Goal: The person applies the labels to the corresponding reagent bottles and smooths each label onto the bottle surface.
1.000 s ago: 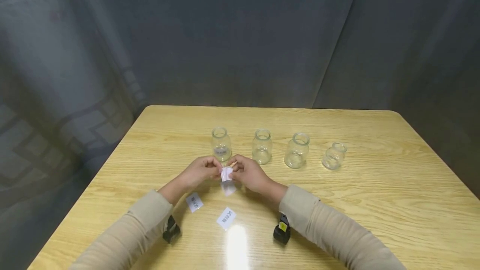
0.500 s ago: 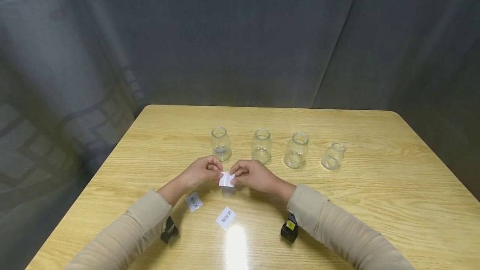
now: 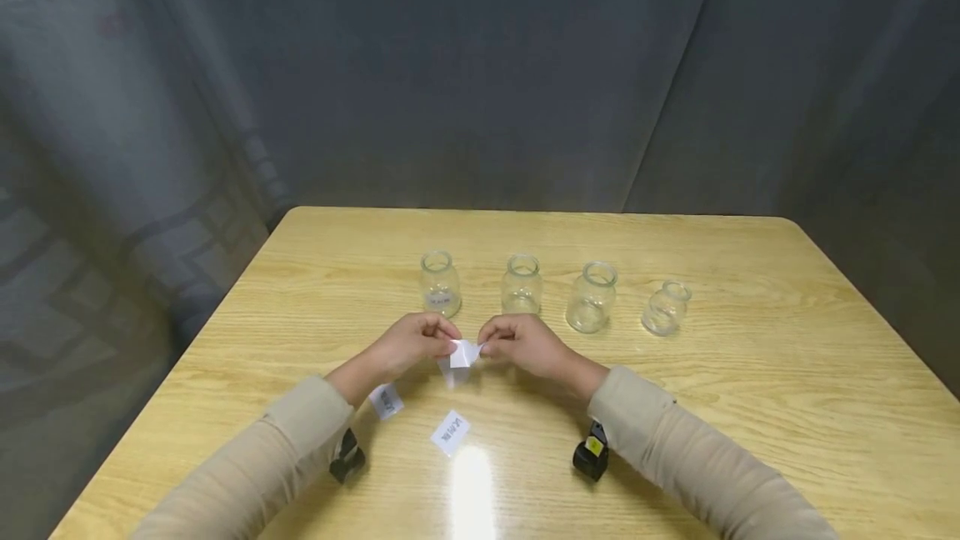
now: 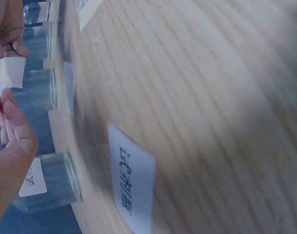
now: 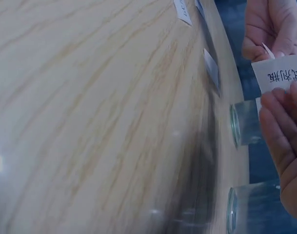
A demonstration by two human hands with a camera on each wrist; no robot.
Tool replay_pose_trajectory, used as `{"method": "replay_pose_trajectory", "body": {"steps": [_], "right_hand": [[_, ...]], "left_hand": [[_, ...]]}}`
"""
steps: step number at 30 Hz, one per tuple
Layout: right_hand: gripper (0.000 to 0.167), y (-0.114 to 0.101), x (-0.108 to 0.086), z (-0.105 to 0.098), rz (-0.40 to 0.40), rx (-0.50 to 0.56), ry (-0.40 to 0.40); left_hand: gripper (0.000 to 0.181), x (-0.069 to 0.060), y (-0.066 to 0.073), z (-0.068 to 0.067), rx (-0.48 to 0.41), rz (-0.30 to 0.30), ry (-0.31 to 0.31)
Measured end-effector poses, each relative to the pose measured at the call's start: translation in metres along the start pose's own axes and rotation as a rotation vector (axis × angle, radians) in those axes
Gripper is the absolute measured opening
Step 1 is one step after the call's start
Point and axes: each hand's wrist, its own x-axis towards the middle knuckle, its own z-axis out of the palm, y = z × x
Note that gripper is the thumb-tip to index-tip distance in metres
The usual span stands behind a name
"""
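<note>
Between both hands is a small white paper label (image 3: pixel 462 354), held above the table; dark characters show on it in the right wrist view. My left hand (image 3: pixel 412 346) pinches its left side with thumb and fingertips. A lifted corner of the label is pinched by my right hand (image 3: pixel 531 347). Beneath them lies a white slip (image 3: pixel 453 375), partly hidden. A glass jar (image 3: pixel 440 283) bearing a printed label stands just beyond the left hand. Two more labels with characters rest nearer, one by the left wrist (image 3: pixel 386 401), the other label (image 3: pixel 451 433) in the middle.
To the right of the labelled jar stand a clear jar (image 3: pixel 521 283), a wider jar (image 3: pixel 591 298) and a small jar (image 3: pixel 666 308), all in a row without lids. The wooden table (image 3: pixel 750 407) extends to a grey curtain (image 3: pixel 480 73) behind.
My right hand has drawn to the right, away from the left hand, with a corner of the label in its pinch. The left hand has shifted slightly right. The jars stay put.
</note>
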Motion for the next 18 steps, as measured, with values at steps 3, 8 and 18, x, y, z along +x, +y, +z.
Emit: {"method": "replay_pose_trajectory", "body": {"steps": [3, 8, 18], "right_hand": [[0.01, 0.009, 0.001, -0.004, 0.003, -0.023, 0.03], [0.008, 0.012, -0.001, -0.011, 0.014, -0.056, 0.08], [0.006, 0.012, -0.009, -0.024, 0.023, 0.029, 0.148]], "left_hand": [[0.017, 0.001, 0.0, 0.004, 0.0, -0.003, -0.009], [0.016, 0.004, 0.001, 0.008, 0.025, -0.024, 0.007], [0.016, 0.009, 0.002, 0.014, -0.027, -0.01, -0.009]]}}
